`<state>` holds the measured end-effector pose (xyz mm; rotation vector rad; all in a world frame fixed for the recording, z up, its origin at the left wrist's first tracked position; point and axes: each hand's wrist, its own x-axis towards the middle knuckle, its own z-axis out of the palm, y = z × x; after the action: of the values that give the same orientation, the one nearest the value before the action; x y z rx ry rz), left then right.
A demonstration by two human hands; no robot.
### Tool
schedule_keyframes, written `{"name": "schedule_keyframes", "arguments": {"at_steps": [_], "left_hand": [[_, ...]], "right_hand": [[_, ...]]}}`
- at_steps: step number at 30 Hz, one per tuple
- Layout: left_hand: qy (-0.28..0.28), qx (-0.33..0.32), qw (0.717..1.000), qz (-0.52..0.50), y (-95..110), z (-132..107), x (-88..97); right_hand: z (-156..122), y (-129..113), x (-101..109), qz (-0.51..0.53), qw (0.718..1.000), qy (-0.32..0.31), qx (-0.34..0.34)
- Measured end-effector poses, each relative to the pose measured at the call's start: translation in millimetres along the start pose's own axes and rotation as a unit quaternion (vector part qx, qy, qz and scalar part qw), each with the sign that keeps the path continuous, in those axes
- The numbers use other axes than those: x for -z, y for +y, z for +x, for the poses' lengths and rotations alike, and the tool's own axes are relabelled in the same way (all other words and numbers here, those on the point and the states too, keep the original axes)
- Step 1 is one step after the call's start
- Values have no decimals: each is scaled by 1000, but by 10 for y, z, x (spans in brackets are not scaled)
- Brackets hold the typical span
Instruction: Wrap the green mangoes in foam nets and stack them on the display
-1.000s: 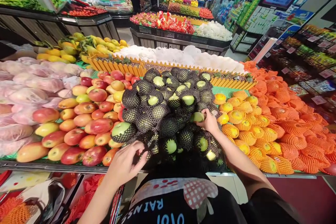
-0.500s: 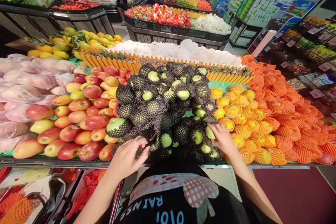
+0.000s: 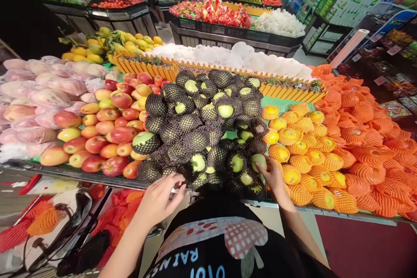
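1. A green apple (image 3: 259,163) is held in the right hand (image 3: 274,177), right of centre in the lower half of the frame, with the thumb laid on its near side; no mesh is seen on the part in view.

2. The left hand (image 3: 164,193) is poised at lower centre, fingers loosely curled and a narrow gap left before the thumb. Nothing is seen gripped there; whether the fruit behind it is touched cannot be told.

3. Black-netted green apples (image 3: 199,140) are heaped mid-frame, with a patch of green liner (image 3: 232,134) bared between them. Orange-netted fruit (image 3: 314,156) is stacked at right, just beside the right hand.

4. The held apple, smooth and round, is judged best kept in a light grip spread around its side, as bare skin could be bruised by a hard pinch.

5. A level path, clear of the loose heap, is advised; a knocked neighbour could be rolled toward the front rail (image 3: 70,174). The left hand is well placed for steadying fruit along that edge.
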<state>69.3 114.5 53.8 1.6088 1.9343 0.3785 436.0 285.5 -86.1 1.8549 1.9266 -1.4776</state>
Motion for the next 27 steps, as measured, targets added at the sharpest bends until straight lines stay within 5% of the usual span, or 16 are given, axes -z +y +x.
{"name": "schedule_keyframes", "arguments": {"at_steps": [5,11,20,27], "left_hand": [[-15,36,999,26,244,-167,-166],[-11,74,997,35,547,-297,-296],[-15,116,992,53,854,-432,-414],[-18,148,988,39,909,-515,-490]], "right_hand": [[133,-75,152,-107,984,2,140],[387,-106,326,-200,922,-153,296],[749,86,230,-56,918,-200,337],[709,27,268,-133,908,-219,331]]}}
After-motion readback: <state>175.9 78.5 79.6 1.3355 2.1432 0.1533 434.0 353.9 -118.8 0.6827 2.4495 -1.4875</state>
